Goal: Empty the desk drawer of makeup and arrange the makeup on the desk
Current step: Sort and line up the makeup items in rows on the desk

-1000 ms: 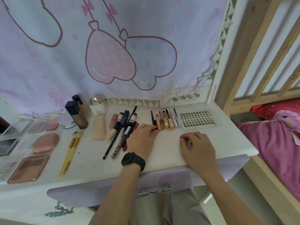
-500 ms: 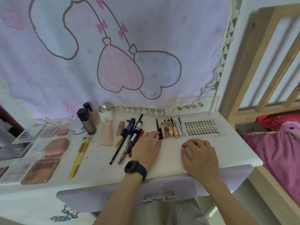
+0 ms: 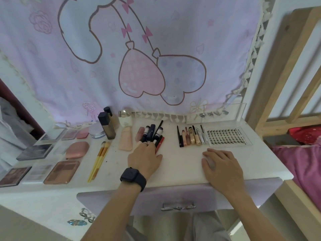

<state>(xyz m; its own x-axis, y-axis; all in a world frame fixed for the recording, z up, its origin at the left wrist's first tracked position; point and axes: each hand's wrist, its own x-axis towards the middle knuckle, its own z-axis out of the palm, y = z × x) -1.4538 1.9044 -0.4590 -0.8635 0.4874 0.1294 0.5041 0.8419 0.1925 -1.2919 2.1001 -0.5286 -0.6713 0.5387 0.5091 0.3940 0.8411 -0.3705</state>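
Makeup lies in rows on the white desk (image 3: pixel 182 164). My left hand (image 3: pixel 145 158), with a dark watch on its wrist, reaches forward and its fingertips rest on a bunch of mascaras and pencils (image 3: pixel 152 131). Whether the fingers grip any of them is hidden. To the right, a row of slim tubes and liners (image 3: pixel 191 137) lies beside a clear tray of false lashes (image 3: pixel 227 136). My right hand (image 3: pixel 220 164) lies palm down on the bare desk in front of that tray, holding nothing. The lilac drawer (image 3: pixel 225 193) below the desk edge is closed.
Yellow-handled brushes (image 3: pixel 100 157), a pink tube (image 3: pixel 126 140), bottles (image 3: pixel 106 126), a pink compact (image 3: pixel 77 150) and several palettes (image 3: pixel 61 172) fill the desk's left half. A clear acrylic box (image 3: pixel 217 115) stands at the back. A wooden bed frame with pink bedding (image 3: pixel 302 167) borders the right side.
My left hand has moved left, from the row of slim tubes to the bunch of mascaras and pencils. My right hand has stayed in place. The view has tilted upward.
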